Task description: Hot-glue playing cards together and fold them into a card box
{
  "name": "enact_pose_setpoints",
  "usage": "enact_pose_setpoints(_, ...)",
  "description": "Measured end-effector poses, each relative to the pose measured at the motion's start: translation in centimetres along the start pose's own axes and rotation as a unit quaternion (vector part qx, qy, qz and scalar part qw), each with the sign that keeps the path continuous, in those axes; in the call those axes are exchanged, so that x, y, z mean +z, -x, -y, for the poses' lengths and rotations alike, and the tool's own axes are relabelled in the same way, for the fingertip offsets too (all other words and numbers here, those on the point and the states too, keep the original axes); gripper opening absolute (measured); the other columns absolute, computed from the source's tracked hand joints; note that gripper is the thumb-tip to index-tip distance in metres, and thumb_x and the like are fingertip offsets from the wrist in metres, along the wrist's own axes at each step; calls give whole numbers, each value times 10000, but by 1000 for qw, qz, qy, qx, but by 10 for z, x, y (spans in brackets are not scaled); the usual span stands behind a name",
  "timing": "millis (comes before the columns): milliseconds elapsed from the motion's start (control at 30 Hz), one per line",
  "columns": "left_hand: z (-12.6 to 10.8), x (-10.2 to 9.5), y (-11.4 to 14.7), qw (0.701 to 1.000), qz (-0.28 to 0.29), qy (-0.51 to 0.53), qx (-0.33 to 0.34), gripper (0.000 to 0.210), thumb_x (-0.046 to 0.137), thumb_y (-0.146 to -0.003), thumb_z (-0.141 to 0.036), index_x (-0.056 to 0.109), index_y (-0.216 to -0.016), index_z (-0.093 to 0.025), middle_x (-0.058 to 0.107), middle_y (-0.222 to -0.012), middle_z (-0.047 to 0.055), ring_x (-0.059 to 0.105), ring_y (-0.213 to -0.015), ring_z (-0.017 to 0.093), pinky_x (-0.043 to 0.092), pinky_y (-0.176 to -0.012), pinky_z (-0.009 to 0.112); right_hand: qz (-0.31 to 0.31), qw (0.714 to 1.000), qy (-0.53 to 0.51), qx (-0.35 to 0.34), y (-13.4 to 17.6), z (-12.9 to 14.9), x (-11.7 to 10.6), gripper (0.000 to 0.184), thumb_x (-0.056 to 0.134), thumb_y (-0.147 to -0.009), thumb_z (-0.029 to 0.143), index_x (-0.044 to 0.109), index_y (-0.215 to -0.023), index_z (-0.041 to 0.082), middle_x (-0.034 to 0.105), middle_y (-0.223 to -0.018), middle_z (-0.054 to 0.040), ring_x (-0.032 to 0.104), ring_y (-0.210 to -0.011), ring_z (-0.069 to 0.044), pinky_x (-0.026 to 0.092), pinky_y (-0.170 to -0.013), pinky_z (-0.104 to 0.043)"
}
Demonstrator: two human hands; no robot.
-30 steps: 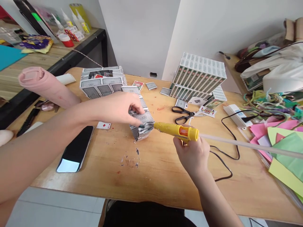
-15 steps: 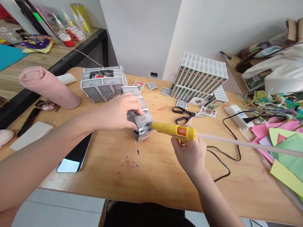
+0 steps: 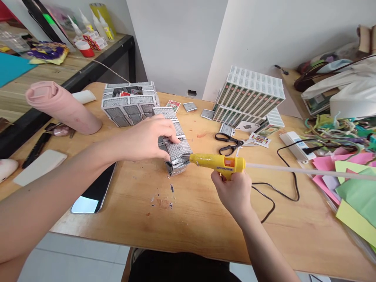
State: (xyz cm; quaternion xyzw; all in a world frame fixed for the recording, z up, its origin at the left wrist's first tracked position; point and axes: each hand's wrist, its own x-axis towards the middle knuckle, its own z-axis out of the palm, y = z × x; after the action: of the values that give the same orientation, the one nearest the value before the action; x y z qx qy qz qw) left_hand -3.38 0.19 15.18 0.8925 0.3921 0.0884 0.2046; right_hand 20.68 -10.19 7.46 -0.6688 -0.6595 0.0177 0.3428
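Observation:
My left hand (image 3: 149,137) is closed on a long structure built of folded playing cards (image 3: 179,148) with grey patterned backs, thumb at its near end and fingers across the top. In my right hand (image 3: 233,190) is a yellow hot glue gun (image 3: 217,161), with a long clear glue stick (image 3: 293,169) sticking out of its back. The gun's metal nozzle meets the near right edge of the card structure; whether glue is coming out is too small to see. Behind my left hand stands a box made of the same cards (image 3: 131,103), with an opening on top.
Black scissors (image 3: 228,143) and loose cards lie right of centre, before a stack of card packs (image 3: 249,96). The gun's black cord (image 3: 296,184) runs toward a white power strip (image 3: 296,145). At left are a pink roll (image 3: 63,107) and a phone (image 3: 95,192).
The glue gun has turned slightly, its back end and glue stick shifting up in view, with my right hand moving a little left. My left hand keeps its hold on the card structure.

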Motion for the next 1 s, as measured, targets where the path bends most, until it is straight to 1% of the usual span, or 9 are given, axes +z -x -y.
enact_pose_setpoints(167,-1,-1,0,1000,0,1,-5,254,681,-690,-420,702,-880,-253,646,-976,-12,521,-977,201,385,-881,325,-9,1000,16,-4,2,0,-1,80,492,-706,227,555,-658,213,257,-425,95,280,-370,-112,299,-428,-252)
enact_pose_setpoints(400,-2,-1,0,1000,0,-6,-9,249,684,-693,-422,704,-874,-252,647,-976,-11,520,-973,202,388,-892,329,2,1000,-6,-7,2,5,2,85,490,-719,227,565,-680,219,281,-424,95,296,-374,-109,310,-421,-239)
enact_pose_setpoints(500,-1,0,1,1000,-6,-3,-6,235,692,-686,-395,704,-872,-253,649,-981,-15,520,-985,202,387,-900,326,-2,1000,-19,0,2,7,2,88,504,-716,240,555,-647,219,288,-408,95,318,-367,-106,306,-409,-234)
enact_pose_setpoints(567,0,0,1,1000,-7,-1,-3,227,693,-684,-375,705,-875,-252,650,-980,-18,522,-986,200,386,-904,325,1,1000,-26,-2,2,8,2,127,508,-711,240,512,-585,225,302,-400,90,335,-370,-105,308,-408,-230)
enact_pose_setpoints(667,0,0,0,1000,-6,-2,-1,228,689,-687,-370,707,-882,-253,650,-980,-18,521,-990,202,382,-915,331,6,999,-28,-15,2,8,1,248,505,-702,226,383,-487,240,305,-397,80,330,-377,-98,312,-415,-226)
enact_pose_setpoints(733,0,0,0,1000,-2,-6,0,230,686,-692,-373,708,-887,-255,652,-981,-17,517,-998,205,378,-923,335,10,1000,-17,-24,2,8,1,309,500,-698,219,304,-461,248,304,-396,73,321,-383,-100,320,-423,-229)
enact_pose_setpoints(800,-1,-1,-1,1000,3,-9,0,231,687,-692,-372,708,-889,-254,654,-980,-16,515,-1000,206,378,-921,334,13,1000,-5,-27,2,8,2,329,492,-697,213,272,-455,253,308,-393,66,331,-393,-109,338,-437,-235)
enact_pose_setpoints(867,-1,-1,-1,1000,5,-12,-1,231,689,-690,-371,706,-887,-252,655,-982,-16,517,-995,204,381,-915,329,13,1000,1,-27,3,8,3,321,487,-699,203,282,-458,257,308,-396,62,349,-405,-120,356,-452,-243)
enact_pose_setpoints(1000,-1,-1,-1,1000,2,-17,1,211,685,-689,-356,703,-868,-246,656,-976,-19,525,-987,198,377,-914,323,5,999,5,-40,5,6,6,254,481,-708,179,360,-497,252,325,-427,63,363,-415,-123,360,-455,-243)
